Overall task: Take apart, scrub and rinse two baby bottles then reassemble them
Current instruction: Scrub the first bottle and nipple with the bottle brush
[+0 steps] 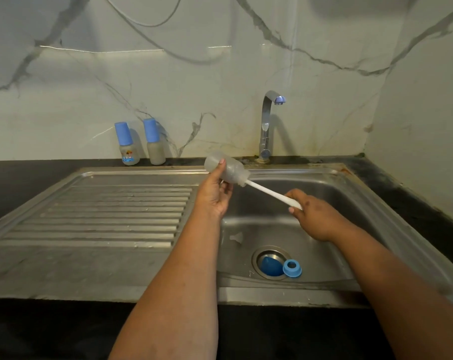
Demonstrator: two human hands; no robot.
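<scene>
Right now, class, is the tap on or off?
Off, it seems: no water is visible below the tap's spout, though the left hand holds the bottle nearby.

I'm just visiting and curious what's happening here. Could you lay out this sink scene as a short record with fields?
activity: scrubbing the inside of a baby bottle over the sink basin
left hand: grips the clear bottle body, tilted, mouth toward the right
right hand: grips the white bottle brush handle, brush end inside the bottle
in the basin: blue cap in the drain, blue screw ring beside it, clear teat
on the counter: two assembled bottles with blue caps
tap: no water seen running
</scene>
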